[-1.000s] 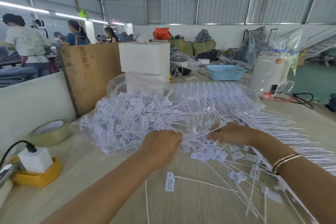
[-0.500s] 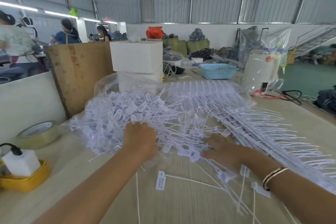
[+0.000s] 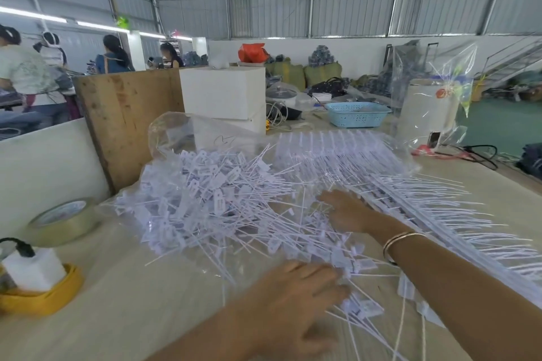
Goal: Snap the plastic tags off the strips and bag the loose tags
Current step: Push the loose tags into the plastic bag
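Note:
A big heap of loose white plastic tags (image 3: 211, 202) lies on a clear plastic bag (image 3: 173, 132) spread on the table. Uncut tag strips (image 3: 396, 190) fan out to the right of it. My left hand (image 3: 296, 293) lies flat, fingers straight, against scattered tags (image 3: 360, 305) near the table's front. My right hand (image 3: 346, 211) is spread open on the tags between the heap and the strips, a bracelet on its wrist.
A tape roll (image 3: 63, 221) and a yellow dish holding a white block (image 3: 38, 284) sit at the left. Behind the heap stand a wooden board (image 3: 126, 117), white boxes (image 3: 223, 94), a blue basket (image 3: 356, 114) and a wrapped white appliance (image 3: 428, 108). People work at back left.
My left hand has pulled back from the heap toward the front, onto the scattered tags. My right hand has reached further in, toward the heap.

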The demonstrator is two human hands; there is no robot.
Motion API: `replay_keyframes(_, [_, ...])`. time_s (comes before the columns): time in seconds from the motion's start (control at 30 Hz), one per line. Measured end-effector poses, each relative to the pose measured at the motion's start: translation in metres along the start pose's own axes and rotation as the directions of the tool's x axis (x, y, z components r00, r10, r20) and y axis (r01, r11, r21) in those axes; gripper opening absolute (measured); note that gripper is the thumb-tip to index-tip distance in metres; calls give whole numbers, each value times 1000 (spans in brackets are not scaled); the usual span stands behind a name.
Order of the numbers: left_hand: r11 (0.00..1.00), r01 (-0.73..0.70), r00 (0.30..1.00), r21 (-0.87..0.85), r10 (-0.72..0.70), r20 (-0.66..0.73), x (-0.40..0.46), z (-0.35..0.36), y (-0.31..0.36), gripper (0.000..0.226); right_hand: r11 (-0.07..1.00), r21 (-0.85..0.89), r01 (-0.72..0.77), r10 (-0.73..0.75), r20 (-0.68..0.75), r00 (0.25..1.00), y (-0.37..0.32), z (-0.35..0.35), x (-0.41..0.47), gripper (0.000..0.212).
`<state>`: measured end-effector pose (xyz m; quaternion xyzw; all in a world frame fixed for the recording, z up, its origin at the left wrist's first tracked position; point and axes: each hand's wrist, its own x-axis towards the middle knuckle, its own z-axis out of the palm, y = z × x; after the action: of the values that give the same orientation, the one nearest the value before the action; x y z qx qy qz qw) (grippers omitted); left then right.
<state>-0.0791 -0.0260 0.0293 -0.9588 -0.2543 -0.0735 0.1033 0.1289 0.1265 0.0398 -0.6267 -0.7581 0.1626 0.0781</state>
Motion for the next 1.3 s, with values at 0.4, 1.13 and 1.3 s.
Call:
replay_keyframes(0.4, [945, 293, 939, 146, -256, -230, 43, 24, -8, 54, 959, -260, 109, -101, 45, 994, -3, 2, -47, 41])
replay_keyframes(1.13, [921, 362, 932, 144, -354, -78, 75, 21, -11, 63, 936, 341, -90, -5, 266, 964, 8, -44, -120, 64])
replay_keyframes(1.3, [900, 360, 933, 244, -342, -113, 77, 23, -11, 64, 901, 430, -46, 0, 107, 994, -3, -49, -132, 69])
